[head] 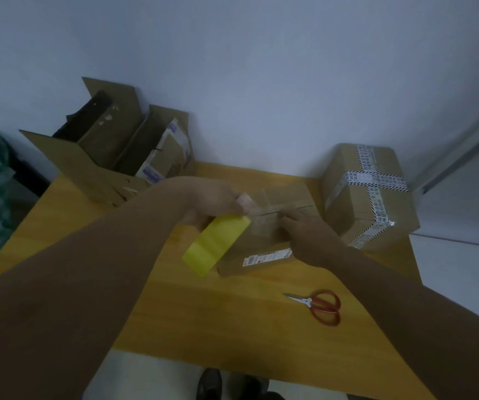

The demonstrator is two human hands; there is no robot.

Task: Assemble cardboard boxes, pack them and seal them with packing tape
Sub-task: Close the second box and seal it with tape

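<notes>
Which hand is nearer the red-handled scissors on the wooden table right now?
Right. The right hand presses the small cardboard box just beyond the red-handled scissors; the left hand grips the yellow tape roll farther off, at the box's left end.

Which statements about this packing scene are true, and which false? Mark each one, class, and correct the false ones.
1. The left hand grips a yellow object. True.
2. The right hand holds the scissors. False: the scissors lie on the table, and the right hand rests on the small box.
3. The taped box at the right is crossed with printed tape. True.
4. The carton at the back left is sealed shut. False: its flaps stand open.
</notes>
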